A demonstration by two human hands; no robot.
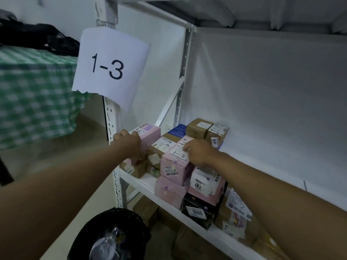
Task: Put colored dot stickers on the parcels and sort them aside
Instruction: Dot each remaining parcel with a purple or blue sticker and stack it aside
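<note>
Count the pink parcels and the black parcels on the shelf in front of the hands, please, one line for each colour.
Pink parcels: 4
Black parcels: 1
Total: 5
</note>
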